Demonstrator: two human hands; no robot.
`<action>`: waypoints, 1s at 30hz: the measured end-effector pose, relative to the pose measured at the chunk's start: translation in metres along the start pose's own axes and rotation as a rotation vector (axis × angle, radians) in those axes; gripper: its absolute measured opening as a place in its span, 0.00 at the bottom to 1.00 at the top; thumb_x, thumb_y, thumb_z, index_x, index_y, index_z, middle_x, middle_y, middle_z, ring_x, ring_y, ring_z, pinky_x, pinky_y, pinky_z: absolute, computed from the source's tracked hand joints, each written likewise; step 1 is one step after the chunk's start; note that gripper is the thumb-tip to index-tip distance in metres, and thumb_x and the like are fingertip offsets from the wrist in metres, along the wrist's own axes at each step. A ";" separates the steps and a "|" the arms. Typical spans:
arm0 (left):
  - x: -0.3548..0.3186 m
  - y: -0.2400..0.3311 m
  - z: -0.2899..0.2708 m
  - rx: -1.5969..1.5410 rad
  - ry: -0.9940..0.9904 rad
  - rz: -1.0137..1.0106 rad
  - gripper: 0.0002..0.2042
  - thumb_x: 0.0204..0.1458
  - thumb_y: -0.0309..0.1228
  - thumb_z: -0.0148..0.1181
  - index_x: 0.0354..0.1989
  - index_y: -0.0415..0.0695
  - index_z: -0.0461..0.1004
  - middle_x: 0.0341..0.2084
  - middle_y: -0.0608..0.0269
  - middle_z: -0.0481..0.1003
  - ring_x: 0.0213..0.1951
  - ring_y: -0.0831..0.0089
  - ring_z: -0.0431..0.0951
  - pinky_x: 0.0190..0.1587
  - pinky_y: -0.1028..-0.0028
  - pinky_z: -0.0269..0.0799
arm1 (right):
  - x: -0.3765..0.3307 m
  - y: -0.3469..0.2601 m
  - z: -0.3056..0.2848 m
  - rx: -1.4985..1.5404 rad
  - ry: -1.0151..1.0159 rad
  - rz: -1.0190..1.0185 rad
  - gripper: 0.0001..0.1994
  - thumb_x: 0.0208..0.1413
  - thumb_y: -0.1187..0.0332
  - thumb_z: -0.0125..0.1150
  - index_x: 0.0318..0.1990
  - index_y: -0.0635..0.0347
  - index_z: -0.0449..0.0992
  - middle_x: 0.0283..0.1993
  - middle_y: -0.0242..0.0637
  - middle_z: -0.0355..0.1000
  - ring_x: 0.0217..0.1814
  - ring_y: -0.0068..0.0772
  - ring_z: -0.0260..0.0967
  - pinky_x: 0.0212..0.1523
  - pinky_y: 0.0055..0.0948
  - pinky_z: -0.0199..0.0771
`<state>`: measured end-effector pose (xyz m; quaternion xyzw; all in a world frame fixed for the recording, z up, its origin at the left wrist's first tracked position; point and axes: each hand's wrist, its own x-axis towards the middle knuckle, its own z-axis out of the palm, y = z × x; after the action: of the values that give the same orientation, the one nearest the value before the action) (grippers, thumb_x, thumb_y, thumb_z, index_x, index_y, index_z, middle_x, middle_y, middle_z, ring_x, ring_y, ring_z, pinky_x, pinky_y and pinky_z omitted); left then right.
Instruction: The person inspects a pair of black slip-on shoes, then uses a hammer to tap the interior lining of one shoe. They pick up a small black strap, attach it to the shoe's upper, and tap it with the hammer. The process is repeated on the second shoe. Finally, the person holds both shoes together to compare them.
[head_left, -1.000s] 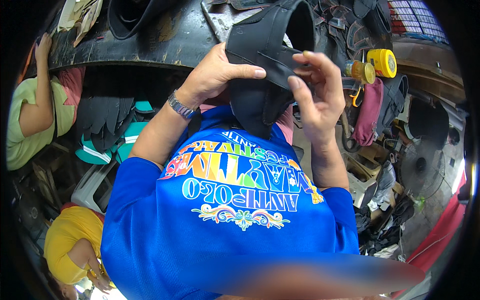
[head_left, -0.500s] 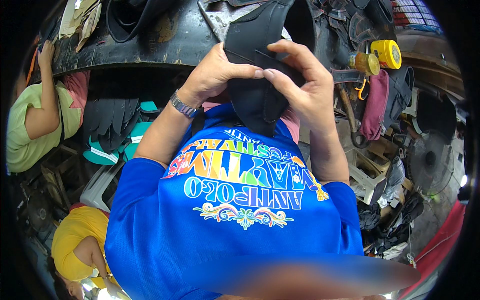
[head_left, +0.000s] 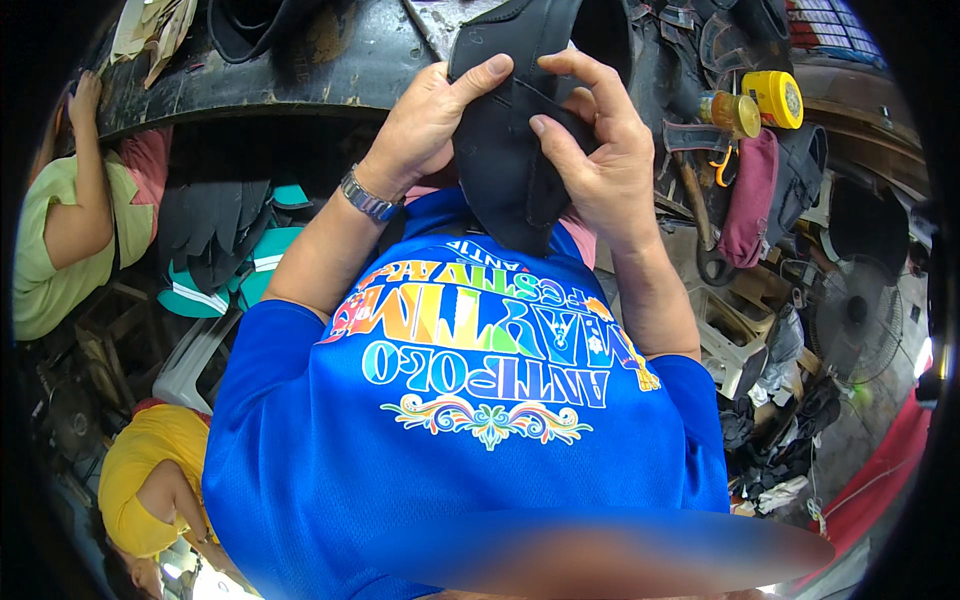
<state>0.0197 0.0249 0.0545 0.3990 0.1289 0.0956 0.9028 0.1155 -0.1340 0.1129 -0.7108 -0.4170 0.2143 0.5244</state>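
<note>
Below the head cam, centre frame: blue printed shirt fills most of view, both forearms rising from it toward a dark curved workbench across the top. Fan w/ round guard stands at right, near cluttered crates. Stack of black and teal sole-shaped pieces sits under the bench at left. Two other persons nearby: one in a light green top at far left, arm raised to bench edge; one in a yellow top at lower left. Black shoe upper piece is held up in front of the chest, just below bench edge, between both hands. Maroon pouch hangs at right, beside tools. Left hand is closed round the piece's left side, thumb laid across the front face; metal wristwatch on that wrist. Right hand grips the right side, fingers curled, index and thumb pressing the front along a seam line. Yellow-capped jar lies on its side at right, well apart from hands.
</note>
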 end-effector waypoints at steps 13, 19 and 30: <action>-0.010 0.011 0.001 0.030 0.004 -0.122 0.17 0.47 0.23 0.69 0.47 0.37 0.76 0.39 0.59 0.79 0.39 0.71 0.81 0.45 0.72 0.78 | -0.010 -0.010 -0.005 -0.246 0.104 -0.069 0.24 0.45 0.71 0.69 0.53 0.53 0.72 0.41 0.39 0.75 0.33 0.38 0.73 0.37 0.32 0.73; -0.012 0.007 -0.010 -0.003 0.005 -0.148 0.17 0.47 0.24 0.69 0.47 0.37 0.76 0.39 0.56 0.79 0.40 0.68 0.81 0.47 0.68 0.79 | -0.019 0.002 -0.045 0.197 0.141 0.113 0.24 0.47 0.79 0.68 0.55 0.63 0.72 0.30 0.28 0.73 0.33 0.13 0.69 0.35 0.12 0.66; -0.013 -0.015 -0.035 -0.144 -0.001 -0.138 0.19 0.48 0.23 0.66 0.50 0.38 0.74 0.42 0.56 0.79 0.43 0.67 0.81 0.48 0.66 0.79 | -0.021 0.060 -0.027 0.660 0.339 0.104 0.26 0.47 0.85 0.66 0.55 0.61 0.67 0.32 0.32 0.73 0.35 0.19 0.72 0.41 0.17 0.72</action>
<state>-0.0028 0.0352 0.0229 0.3233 0.1484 0.0423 0.9336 0.1461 -0.1723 0.0650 -0.5488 -0.1961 0.2427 0.7755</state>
